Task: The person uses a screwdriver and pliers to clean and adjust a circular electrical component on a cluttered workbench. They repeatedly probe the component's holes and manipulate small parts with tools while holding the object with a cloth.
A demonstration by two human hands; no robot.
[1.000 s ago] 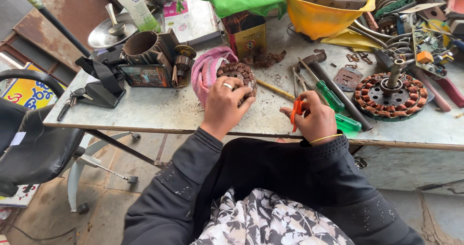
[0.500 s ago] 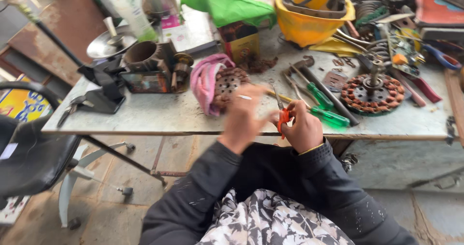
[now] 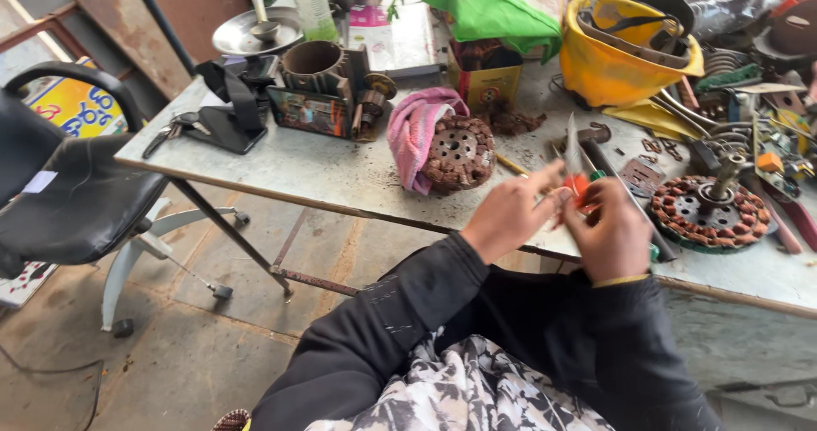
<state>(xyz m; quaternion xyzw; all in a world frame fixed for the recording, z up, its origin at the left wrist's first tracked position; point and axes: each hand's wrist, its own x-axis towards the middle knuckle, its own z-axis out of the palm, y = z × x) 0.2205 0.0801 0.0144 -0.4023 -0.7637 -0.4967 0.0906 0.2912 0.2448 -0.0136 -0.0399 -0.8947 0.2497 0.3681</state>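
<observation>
My right hand [image 3: 608, 231] grips a small orange-handled cutter [image 3: 579, 183] whose metal blade points up, just above the table's front edge. My left hand [image 3: 511, 218] has come against it, fingertips pinching at the tool near the handle. Both hands are in black sleeves. A rusty brown wound stator [image 3: 460, 153], half wrapped in a pink cloth [image 3: 412, 129], rests on the grey table [image 3: 323, 171] a short way left of and beyond my hands, untouched. A second stator with a shaft [image 3: 706, 210] lies to the right of my right hand.
A yellow helmet [image 3: 625, 52] full of parts, a green cloth [image 3: 485, 10], a small box, a motor housing [image 3: 315, 65] and a metal bowl [image 3: 255, 31] crowd the back of the table. Loose tools lie at the right. A black office chair [image 3: 59, 184] stands at the left.
My left hand has come off the cloth-wrapped stator and moved right to meet the cutter in my right hand. Both hands have pulled back toward the table's front edge.
</observation>
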